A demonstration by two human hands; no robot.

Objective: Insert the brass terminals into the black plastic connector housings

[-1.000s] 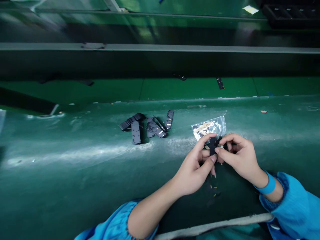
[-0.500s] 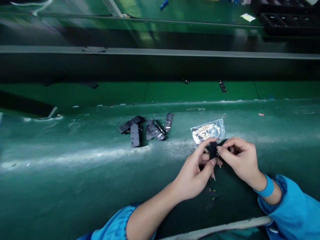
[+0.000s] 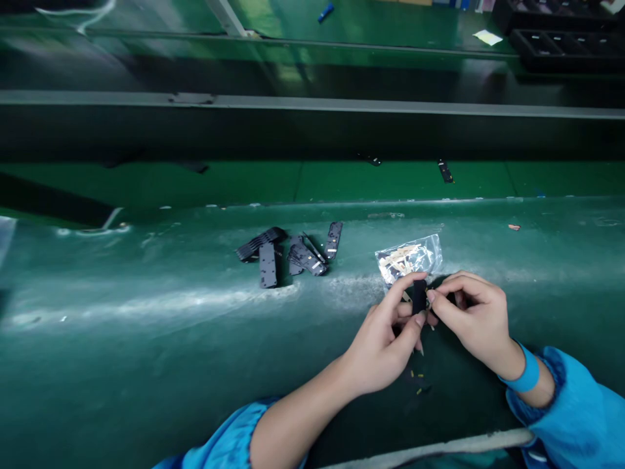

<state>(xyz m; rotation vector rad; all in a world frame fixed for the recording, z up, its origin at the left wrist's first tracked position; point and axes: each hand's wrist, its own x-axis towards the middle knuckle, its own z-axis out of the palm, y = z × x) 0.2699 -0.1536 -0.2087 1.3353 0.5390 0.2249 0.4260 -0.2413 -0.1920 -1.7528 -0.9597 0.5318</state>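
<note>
Between the thumb and fingers of my left hand (image 3: pixel 383 348) a small flat black plastic part (image 3: pixel 419 297) is held upright. My right hand (image 3: pixel 473 312) pinches at the part's right edge, with thumb and forefinger pressed together; whatever sits between those fingertips is too small to make out. Just beyond my hands lies a clear plastic bag (image 3: pixel 432 251) with cream-coloured strips in it. Several tiny yellow and dark bits (image 3: pixel 418 383) lie on the green mat below my hands.
Left of the bag lie several black plastic parts (image 3: pixel 268 265), some stacked and some loose. Another black part (image 3: pixel 445 170) lies farther back, under a raised shelf with a pale edge (image 3: pixel 312 103). Black trays (image 3: pixel 561 49) stand at the upper right of the shelf.
The whole view has shifted slightly, so things appear a little farther right. Both hands keep their hold at the black part, with little visible change.
</note>
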